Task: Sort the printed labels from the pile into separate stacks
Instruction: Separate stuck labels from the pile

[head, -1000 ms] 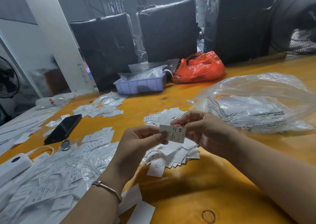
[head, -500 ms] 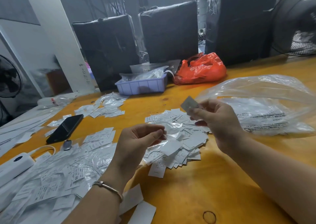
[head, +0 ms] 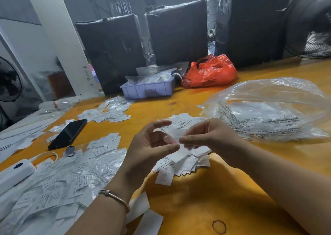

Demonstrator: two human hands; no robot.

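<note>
Together, both hands (head: 179, 142) pinch a clear sleeve (head: 172, 136).

1. big loose pile of small white printed paper labels in clear sleeves (head: 59, 186), heaped at the near left corner of the yellow wooden bench (head: 206, 199).
2. fanned stack of white labels (head: 182, 161) mid-bench, overlapping, mostly flat.
3. smaller flat stack of white labels (head: 105, 142) between those two.
4. scattered white labels with clear sleeves (head: 111, 113) towards the far left edge.

Matt paper labels (head: 180, 161) lie on a smooth wooden table (head: 206, 199) beside a glossy plastic bag (head: 272, 109).
</note>
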